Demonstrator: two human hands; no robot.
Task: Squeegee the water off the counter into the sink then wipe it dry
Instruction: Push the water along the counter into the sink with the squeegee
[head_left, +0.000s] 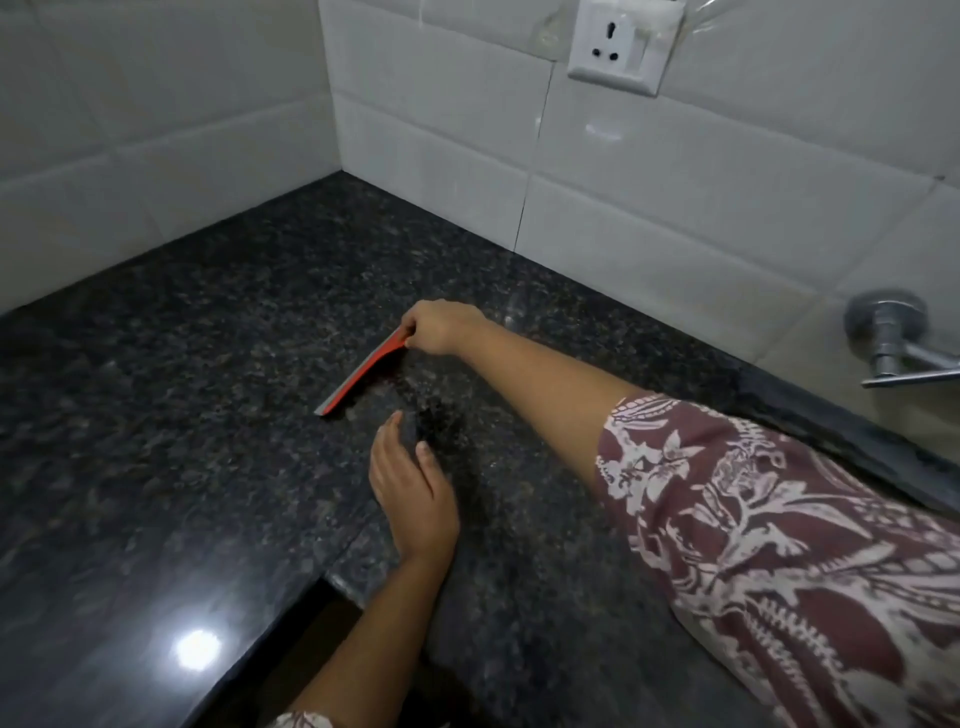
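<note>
Black speckled granite makes up the counter (208, 389), which runs into a corner of white wall tiles (441, 156). Near the middle of the counter, the right hand (441, 327) is closed around one end of a red squeegee (361, 376), pinching it between thumb and fingers. The squeegee slants down and to the left from that hand, its grey rubber edge lying against the stone. Just beside the blade, on the nearer side, the surface looks wet and glossy in a small patch. The left hand (410, 493) rests a little nearer the front edge, fingers loosely spread and relaxed, holding nothing; its fingertips point toward the squeegee but stay apart from it. The right arm reaches in from the right, wearing a maroon sleeve (779, 545) with a white floral print. On the tiles above sits a white wall socket (621, 47), and a metal tap (893, 338) juts from the wall at the far right. A bright reflection of a light shows on the counter near the front left.
</note>
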